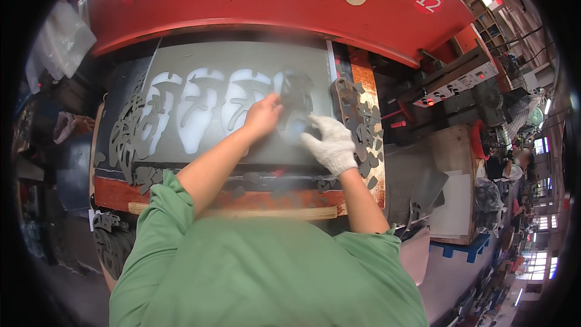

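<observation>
A grey sheet lies on the machine bed, with a row of curved cut-outs showing white beneath. My bare left hand is over the sheet, its fingers closed at the edge of a dark grey cut piece, which is smeared by motion. To the right, my right hand, in a white knitted glove, is just below that piece. Its thumb and fingers are apart, and nothing shows clearly between them.
Dark grey cut pieces are heaped at the sheet's left and right sides. A red machine beam spans the far side. At the right are a control panel and a board-topped stand. Scraps hang at lower left.
</observation>
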A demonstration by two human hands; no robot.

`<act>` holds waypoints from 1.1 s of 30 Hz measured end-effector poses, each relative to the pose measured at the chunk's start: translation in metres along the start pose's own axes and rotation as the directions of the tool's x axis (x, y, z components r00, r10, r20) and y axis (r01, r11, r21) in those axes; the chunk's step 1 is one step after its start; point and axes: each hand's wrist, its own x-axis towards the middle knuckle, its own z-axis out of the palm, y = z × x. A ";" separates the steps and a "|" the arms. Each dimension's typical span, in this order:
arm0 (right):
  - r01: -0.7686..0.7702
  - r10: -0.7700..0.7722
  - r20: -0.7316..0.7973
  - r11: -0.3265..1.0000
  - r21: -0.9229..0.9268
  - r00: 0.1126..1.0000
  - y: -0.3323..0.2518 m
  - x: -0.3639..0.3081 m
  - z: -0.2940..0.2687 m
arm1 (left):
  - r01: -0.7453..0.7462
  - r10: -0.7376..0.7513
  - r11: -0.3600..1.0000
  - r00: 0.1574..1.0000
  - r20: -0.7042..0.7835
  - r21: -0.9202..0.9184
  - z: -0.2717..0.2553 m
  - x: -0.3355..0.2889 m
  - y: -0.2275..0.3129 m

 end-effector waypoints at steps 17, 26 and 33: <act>0.631 -0.284 0.583 0.530 -0.566 0.761 -0.072 0.108 -0.012 | -0.185 0.190 0.972 0.982 0.018 -0.142 -0.006 -0.022 -0.007; 0.635 -0.448 0.450 0.555 -0.537 0.772 -0.051 0.117 -0.012 | -0.271 0.289 0.957 0.925 -0.245 0.105 -0.007 -0.033 0.002; 0.089 -0.083 -0.470 0.996 -0.009 0.879 -0.004 0.041 0.055 | -0.230 0.229 0.970 0.973 0.024 0.074 -0.012 -0.017 -0.001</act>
